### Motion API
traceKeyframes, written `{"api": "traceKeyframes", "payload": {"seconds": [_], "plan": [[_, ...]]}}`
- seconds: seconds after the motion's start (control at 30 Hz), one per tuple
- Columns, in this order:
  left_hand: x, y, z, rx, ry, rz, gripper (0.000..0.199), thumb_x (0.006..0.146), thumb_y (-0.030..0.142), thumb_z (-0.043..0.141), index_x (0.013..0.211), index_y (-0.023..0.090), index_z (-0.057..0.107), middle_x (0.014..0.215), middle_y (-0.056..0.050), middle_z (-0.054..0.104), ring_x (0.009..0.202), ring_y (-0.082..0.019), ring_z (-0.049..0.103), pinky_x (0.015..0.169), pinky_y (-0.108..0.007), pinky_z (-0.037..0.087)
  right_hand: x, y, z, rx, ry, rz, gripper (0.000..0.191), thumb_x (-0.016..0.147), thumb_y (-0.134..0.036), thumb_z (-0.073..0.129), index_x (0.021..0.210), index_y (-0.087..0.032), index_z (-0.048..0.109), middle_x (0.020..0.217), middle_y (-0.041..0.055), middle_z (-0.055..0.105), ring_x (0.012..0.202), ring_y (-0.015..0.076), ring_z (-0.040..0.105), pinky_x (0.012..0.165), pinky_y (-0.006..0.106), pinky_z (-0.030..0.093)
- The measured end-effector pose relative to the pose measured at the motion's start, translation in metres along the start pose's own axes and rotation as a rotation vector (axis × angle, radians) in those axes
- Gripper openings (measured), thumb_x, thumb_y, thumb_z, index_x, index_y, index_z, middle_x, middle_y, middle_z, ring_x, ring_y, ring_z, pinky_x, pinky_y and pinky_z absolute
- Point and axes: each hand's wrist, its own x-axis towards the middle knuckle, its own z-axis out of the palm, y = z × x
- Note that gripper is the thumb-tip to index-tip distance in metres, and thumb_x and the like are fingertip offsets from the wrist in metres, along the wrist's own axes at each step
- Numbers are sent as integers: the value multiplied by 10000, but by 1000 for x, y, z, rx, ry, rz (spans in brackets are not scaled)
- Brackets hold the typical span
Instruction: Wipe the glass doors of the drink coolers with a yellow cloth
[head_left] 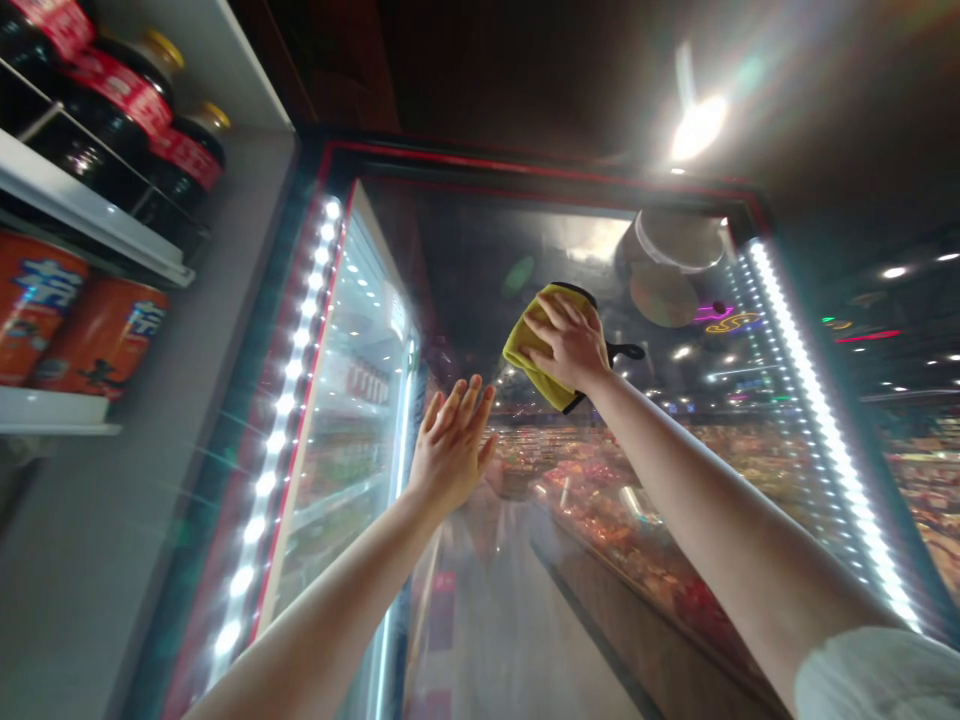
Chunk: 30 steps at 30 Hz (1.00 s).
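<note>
Glass cooler door (465,250): a yellow cloth (521,350) pressed beneath the right hand (566,340).

One left hand (450,445), one right hand (566,340), one yellow cloth (529,365), one glass door (480,250), one ceiling lamp (697,128), three bottles with red labels (120,95) and two orange cans (97,335) are in view.
</note>
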Motion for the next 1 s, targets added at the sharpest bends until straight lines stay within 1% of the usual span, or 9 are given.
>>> {"api": "traceKeyframes", "payload": {"seconds": [0.13, 0.3, 0.4, 0.53, 0.63, 0.7, 0.77, 0.87, 1.0], "plan": [[0, -1, 0, -5, 7, 2, 662, 1022, 380, 430, 1623, 212, 208, 1650, -94, 313, 1528, -284, 309, 1253, -528, 272, -21, -12, 5, -5, -17, 68, 638, 976, -633, 468, 1543, -343, 435, 1677, 30, 300, 1531, 401, 224, 1193, 626, 251], [-2, -1, 0, -2, -4, 6, 678, 1026, 371, 419, 1630, 204, 160, 1663, -96, 275, 1543, -277, 269, 1259, -524, 260, -46, -10, 6, -13, -51, -4, 590, 989, -609, 463, 1524, -361, 461, 1673, 12, 311, 1546, 363, 217, 1204, 604, 254], [-2, 2, 1, -5, -5, -7, 688, 1023, 347, 422, 1633, 201, 139, 1667, -103, 264, 1548, -280, 255, 1260, -534, 255, -28, -8, 12, 19, 32, 170, 536, 1021, -541, 420, 1495, -310, 513, 1655, 37, 350, 1539, 375, 234, 1194, 613, 266], [-2, 2, 0, -12, 14, -8, 680, 1021, 357, 431, 1628, 186, 176, 1655, -116, 311, 1548, -282, 257, 1268, -534, 237, 1, -36, 22, 52, 89, 342, 543, 1033, -502, 410, 1532, -296, 461, 1655, 71, 345, 1541, 393, 218, 1167, 644, 288], [-4, -5, -5, -4, 22, -2, 635, 1022, 379, 429, 1603, 177, 271, 1631, -123, 371, 1540, -303, 278, 1266, -563, 222, -9, -48, 22, 89, 49, 106, 507, 1032, -451, 451, 1526, -336, 461, 1654, 44, 351, 1544, 333, 235, 1195, 596, 284], [-7, -14, -8, 14, 29, -5, 599, 1022, 377, 429, 1579, 179, 332, 1621, -124, 392, 1534, -314, 293, 1259, -570, 235, -25, -40, 19, 152, 57, -65, 437, 1022, -416, 495, 1449, -351, 560, 1607, 25, 432, 1497, 279, 341, 1197, 508, 333], [-10, -23, -11, 35, 48, -18, 590, 1020, 375, 437, 1573, 190, 343, 1615, -129, 404, 1530, -316, 303, 1249, -564, 260, -32, -24, 19, 213, 137, -42, 368, 1005, -391, 530, 1341, -328, 665, 1514, 43, 538, 1398, 265, 471, 1155, 464, 407], [-16, -36, -15, 59, 73, -41, 614, 1019, 374, 447, 1594, 225, 289, 1606, -131, 419, 1528, -307, 311, 1243, -562, 274, -12, -9, 26, 246, 279, 196, 347, 997, -337, 511, 1261, -262, 723, 1400, 95, 623, 1310, 287, 546, 1105, 475, 459], [-22, -41, -15, 54, 61, -87, 658, 1021, 370, 431, 1623, 254, 191, 1632, -120, 378, 1533, -303, 300, 1252, -565, 256, 35, -41, 36, 224, 278, 287, 401, 1009, -293, 453, 1343, -239, 669, 1476, 90, 580, 1449, 308, 411, 1172, 522, 371]]}}
